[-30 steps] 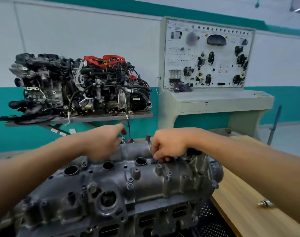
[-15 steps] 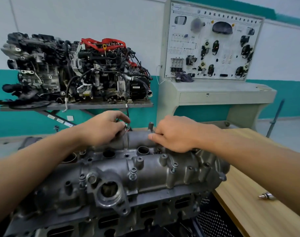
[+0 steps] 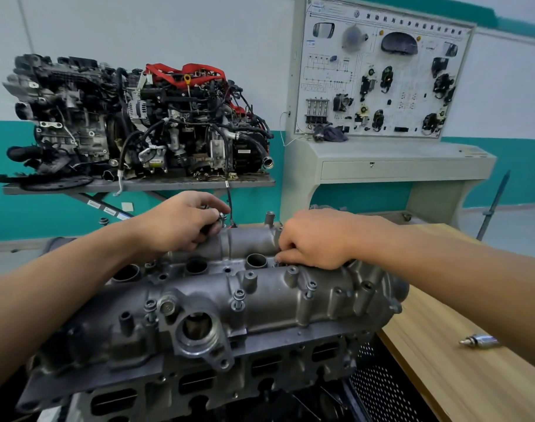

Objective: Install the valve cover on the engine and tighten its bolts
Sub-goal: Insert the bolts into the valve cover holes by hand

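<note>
Valve cover point(image 3: 260, 303) seated on the engine point(image 3: 199, 388), with fastening under way. The cover lies in place along the top of the cylinder head, so the fitting step appears complete. Along the cover's near edge several flanged bolts point(image 3: 239, 297) stand in their holes with some shank showing, which suggests they are started but not driven home. At the cover's far edge the left hand point(image 3: 181, 222) pinches a small metal fastener point(image 3: 221, 216) between curled fingers, apparently starting it by hand. Over the cover's central valley, beside a plug well point(image 3: 256, 261), the right hand point(image 3: 315, 239) has its fingers curled downward, and whatever they hold is hidden. Neither hand shows a tool, so final tightening probably remains. Right of the cover, a loose silvery part point(image 3: 479, 341) lies on the desk point(image 3: 437, 385).
</note>
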Demonstrator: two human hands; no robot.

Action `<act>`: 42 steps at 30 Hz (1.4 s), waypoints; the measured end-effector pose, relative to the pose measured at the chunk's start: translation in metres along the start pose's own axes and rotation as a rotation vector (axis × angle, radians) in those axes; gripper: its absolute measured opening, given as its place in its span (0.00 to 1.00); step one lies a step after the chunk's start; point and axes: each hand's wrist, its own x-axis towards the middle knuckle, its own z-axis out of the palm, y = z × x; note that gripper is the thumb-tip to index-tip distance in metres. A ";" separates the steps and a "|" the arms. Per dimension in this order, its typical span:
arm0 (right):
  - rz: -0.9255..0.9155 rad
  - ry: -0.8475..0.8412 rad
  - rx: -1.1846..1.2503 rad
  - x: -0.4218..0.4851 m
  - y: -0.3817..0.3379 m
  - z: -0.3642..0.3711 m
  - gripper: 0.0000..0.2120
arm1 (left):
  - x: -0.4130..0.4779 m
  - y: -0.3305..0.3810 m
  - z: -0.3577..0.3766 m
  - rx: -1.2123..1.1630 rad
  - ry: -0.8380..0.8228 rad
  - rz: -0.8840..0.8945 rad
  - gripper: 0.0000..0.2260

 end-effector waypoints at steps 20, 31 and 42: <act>0.006 -0.050 -0.022 0.000 -0.004 0.000 0.18 | -0.005 -0.001 0.001 0.046 -0.007 0.011 0.10; 0.009 -0.069 0.030 0.002 -0.006 0.001 0.17 | -0.005 -0.004 0.001 0.089 -0.017 0.037 0.10; 0.115 0.010 0.094 0.006 -0.013 -0.002 0.23 | -0.006 -0.004 0.000 0.136 -0.047 0.065 0.10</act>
